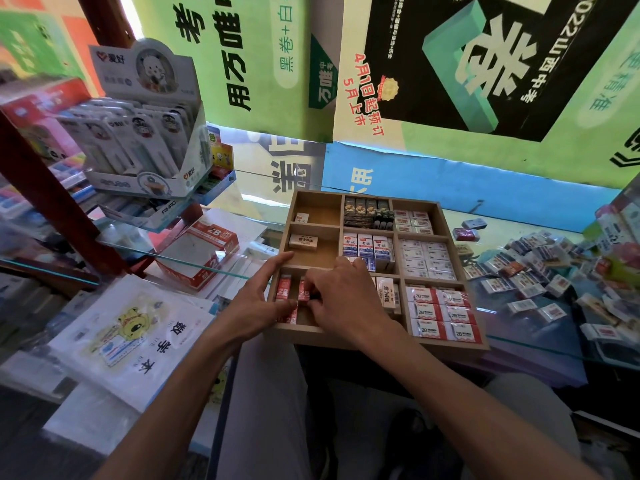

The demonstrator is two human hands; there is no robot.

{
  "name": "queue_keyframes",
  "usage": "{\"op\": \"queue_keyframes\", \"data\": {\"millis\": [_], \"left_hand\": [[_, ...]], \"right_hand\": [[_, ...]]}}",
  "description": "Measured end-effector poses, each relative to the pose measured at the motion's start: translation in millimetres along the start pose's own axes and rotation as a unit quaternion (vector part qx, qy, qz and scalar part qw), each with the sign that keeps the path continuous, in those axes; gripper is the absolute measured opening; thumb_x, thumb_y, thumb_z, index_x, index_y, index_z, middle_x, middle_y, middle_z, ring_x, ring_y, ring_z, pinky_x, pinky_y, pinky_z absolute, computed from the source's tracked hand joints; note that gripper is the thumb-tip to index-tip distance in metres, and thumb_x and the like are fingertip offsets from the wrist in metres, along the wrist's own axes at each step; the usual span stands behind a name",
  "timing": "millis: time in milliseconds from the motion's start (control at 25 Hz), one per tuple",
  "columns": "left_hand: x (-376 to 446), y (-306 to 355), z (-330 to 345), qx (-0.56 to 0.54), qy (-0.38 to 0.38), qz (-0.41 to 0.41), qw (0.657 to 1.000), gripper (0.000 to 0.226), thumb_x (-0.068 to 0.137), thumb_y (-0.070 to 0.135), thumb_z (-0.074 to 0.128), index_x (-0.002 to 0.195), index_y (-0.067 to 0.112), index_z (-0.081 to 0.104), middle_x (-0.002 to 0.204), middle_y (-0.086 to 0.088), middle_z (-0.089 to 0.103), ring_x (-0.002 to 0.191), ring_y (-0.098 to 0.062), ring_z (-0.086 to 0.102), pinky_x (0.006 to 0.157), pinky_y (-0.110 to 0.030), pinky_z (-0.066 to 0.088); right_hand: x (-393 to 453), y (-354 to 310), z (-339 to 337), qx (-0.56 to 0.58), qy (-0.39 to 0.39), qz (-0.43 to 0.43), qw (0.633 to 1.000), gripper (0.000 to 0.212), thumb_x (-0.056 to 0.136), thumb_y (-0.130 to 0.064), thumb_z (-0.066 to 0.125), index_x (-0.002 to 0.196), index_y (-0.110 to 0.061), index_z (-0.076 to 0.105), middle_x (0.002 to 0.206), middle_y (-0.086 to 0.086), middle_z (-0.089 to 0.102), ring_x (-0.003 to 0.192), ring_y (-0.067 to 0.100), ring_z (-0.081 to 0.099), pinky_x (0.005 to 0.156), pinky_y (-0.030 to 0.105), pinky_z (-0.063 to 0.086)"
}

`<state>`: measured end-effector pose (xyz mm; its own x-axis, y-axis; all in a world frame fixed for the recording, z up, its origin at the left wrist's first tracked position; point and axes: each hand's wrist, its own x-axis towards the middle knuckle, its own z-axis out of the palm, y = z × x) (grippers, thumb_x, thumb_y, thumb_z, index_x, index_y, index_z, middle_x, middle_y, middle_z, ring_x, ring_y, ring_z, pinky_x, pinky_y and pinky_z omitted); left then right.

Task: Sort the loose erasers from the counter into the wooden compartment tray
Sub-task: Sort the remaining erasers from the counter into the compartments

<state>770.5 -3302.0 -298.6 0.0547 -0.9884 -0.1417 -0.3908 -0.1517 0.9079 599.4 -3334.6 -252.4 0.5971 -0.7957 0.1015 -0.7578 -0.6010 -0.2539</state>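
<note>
We look down on the wooden compartment tray [446, 351] sitting on the glass counter [540, 344], a three-by-three grid with its near edge toward us. Both hands work in the compartment at 7 o'clock of the tray. The right hand [341, 299] has its fingers curled down and pinches a red 2B eraser [304, 292], which stands on end with its long axis running from 6 to 12 o'clock. The left hand [258, 301] has most of its fingers spread and nearly straight, the index finger lying along the tray's left wall toward 1 o'clock, while its thumb presses on another red 2B eraser [291, 317] at the near side of that compartment. A third red eraser [284, 288] stands upright against the left wall, with the same long axis.

At 9 o'clock a single beige eraser [303, 241] lies flat, long axis from 9 to 3 o'clock. At 11 o'clock a small white eraser [302, 217] leans in the near corner. The centre compartment holds upright blue-and-white erasers [367, 247], the one at 12 o'clock dark packs [367, 211]. The compartment at 5 o'clock holds flat red-and-white 2B erasers [443, 315] in two columns, long axes from 9 to 3 o'clock.

The loose erasers [526, 282] lie heaped at 3 o'clock of the tray, pointing every way. At 9 o'clock, an open red 2B carton [202, 252] rests below the glass.
</note>
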Motion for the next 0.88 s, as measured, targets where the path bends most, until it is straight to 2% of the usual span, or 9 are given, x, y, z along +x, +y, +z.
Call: {"op": "queue_keyframes", "data": {"millis": [120,200,320,520,720,800,880], "left_hand": [[-1,2,0,0.003,0.002,-0.003,1.000,0.072,0.089,0.017,0.068,0.132,0.059,0.028,0.154,-0.001,0.026,0.130,-0.026,0.040,0.089,-0.033,0.050],[-1,2,0,0.003,0.001,-0.001,1.000,0.072,0.088,0.019,0.069,0.132,0.059,0.029,0.154,-0.001,0.027,0.130,-0.025,0.040,0.091,-0.035,0.050],[0,2,0,0.006,-0.001,0.007,1.000,0.070,0.087,0.021,0.070,0.127,0.063,0.030,0.153,-0.001,0.029,0.128,-0.022,0.040,0.090,-0.032,0.050],[1,-1,-1,0.014,-0.006,0.017,1.000,0.070,0.088,0.019,0.069,0.124,0.064,0.029,0.152,0.000,0.029,0.124,-0.016,0.039,0.081,-0.021,0.048],[1,-1,-1,-0.002,-0.008,0.008,1.000,0.066,0.084,0.030,0.070,0.126,0.062,0.030,0.151,0.001,0.032,0.126,-0.019,0.042,0.090,-0.031,0.048],[1,-1,-1,-0.004,-0.009,0.005,1.000,0.066,0.085,0.030,0.072,0.127,0.062,0.031,0.152,-0.001,0.032,0.130,-0.023,0.042,0.095,-0.037,0.049],[1,-3,-2,0.003,-0.008,0.005,1.000,0.067,0.079,0.042,0.072,0.128,0.063,0.031,0.152,0.000,0.032,0.132,-0.024,0.041,0.098,-0.041,0.049]], "right_hand": [[1,1,3,0.016,-0.001,-0.005,1.000,0.017,0.093,-0.029,0.057,0.108,-0.025,0.064,0.107,0.006,0.058,0.106,0.020,0.046,0.095,0.036,0.033],[2,3,8,0.023,-0.001,-0.009,1.000,0.016,0.091,-0.030,0.058,0.106,-0.028,0.065,0.105,0.005,0.058,0.102,0.018,0.046,0.092,0.035,0.034],[2,5,12,0.030,0.004,0.003,1.000,0.018,0.090,-0.033,0.058,0.106,-0.027,0.064,0.103,0.005,0.056,0.100,0.018,0.045,0.090,0.035,0.031],[0,5,14,0.029,0.015,-0.006,0.999,0.016,0.091,-0.033,0.056,0.104,-0.025,0.059,0.101,0.004,0.059,0.100,0.017,0.047,0.097,0.039,0.034],[10,8,8,0.005,-0.036,-0.041,0.998,0.029,0.090,-0.036,0.056,0.119,-0.034,0.057,0.110,0.000,0.064,0.107,0.020,0.049,0.097,0.044,0.031],[11,9,5,0.010,-0.046,-0.047,0.998,0.028,0.089,-0.035,0.057,0.117,-0.036,0.060,0.110,-0.002,0.065,0.107,0.019,0.049,0.098,0.044,0.030],[8,10,3,0.023,-0.047,-0.050,0.997,0.027,0.090,-0.035,0.056,0.115,-0.036,0.062,0.108,-0.003,0.066,0.106,0.018,0.049,0.098,0.043,0.029]]}}
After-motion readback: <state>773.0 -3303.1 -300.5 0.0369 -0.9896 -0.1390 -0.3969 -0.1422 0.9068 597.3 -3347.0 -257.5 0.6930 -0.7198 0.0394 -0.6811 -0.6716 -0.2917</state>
